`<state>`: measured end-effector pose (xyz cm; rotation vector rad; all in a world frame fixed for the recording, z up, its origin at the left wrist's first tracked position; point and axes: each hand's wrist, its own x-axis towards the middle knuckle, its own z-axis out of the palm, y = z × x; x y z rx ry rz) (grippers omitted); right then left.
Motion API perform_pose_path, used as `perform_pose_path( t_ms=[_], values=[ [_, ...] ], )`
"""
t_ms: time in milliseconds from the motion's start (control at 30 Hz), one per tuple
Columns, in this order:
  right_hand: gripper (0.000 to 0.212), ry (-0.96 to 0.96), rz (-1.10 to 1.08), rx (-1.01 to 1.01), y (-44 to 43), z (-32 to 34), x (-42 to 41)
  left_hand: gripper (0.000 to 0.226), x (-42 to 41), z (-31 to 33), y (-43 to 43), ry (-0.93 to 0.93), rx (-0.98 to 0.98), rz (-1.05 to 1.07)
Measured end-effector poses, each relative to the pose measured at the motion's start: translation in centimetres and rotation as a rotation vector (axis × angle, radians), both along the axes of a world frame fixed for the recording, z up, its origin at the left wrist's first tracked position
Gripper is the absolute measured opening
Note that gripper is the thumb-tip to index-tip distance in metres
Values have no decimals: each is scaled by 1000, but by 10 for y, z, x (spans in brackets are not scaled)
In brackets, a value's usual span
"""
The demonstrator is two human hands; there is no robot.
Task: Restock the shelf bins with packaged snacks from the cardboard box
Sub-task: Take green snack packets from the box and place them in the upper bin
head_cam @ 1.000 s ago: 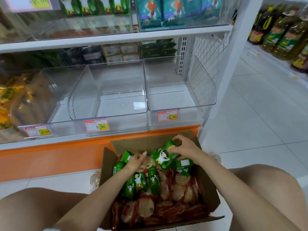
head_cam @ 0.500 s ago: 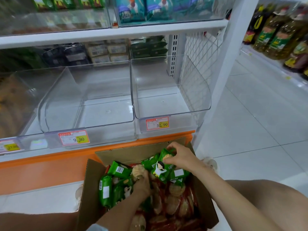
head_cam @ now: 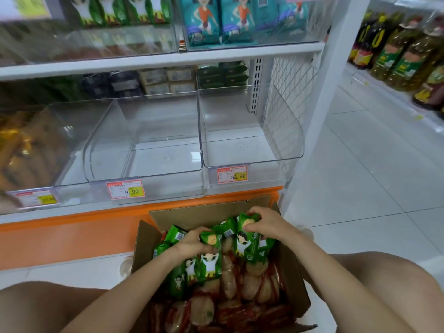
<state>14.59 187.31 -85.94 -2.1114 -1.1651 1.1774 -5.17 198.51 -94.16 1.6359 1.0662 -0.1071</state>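
Both my left hand and right hand clutched green foil snack packets inside the brown cardboard box. The clear plastic shelf bin lay at twelve o'clock from my right hand, the nearer; packets pointed twelve-to-six.

Near corner of cardboard box cut by bottom edge, left hand fingertips hidden under green packets inside box, contents of bin up-left of box blurred, price tag small print above box illegible
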Motion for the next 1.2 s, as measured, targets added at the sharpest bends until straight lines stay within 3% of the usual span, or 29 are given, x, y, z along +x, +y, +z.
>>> perform_pose_path(
  t_ms=[200,400,533,633,900,1000,1200],
  values=[
    [48,82,71,41,-8,18,-12,49,-12,74,-11,-114,-97,-13],
    [38,117,58,189,-10,46,-30,34,-26,137,-18,-163,-46,-68],
    [59,139,87,210,-8,83,-36,30,-35,183,-14,-199,102,-90],
    [53,125,189,269,-1,138,-42,33,-46,237,-5,-255,265,-136],
    [41,-28,58,888,38,334,-48,25,-79,427,38,-555,884,74],
    [35,-83,73,1035,65,384,-50,25,-84,473,69,-632,984,162],
    [38,-208,62,1074,134,419,-55,32,-69,501,139,-540,1088,260]
  ],
)
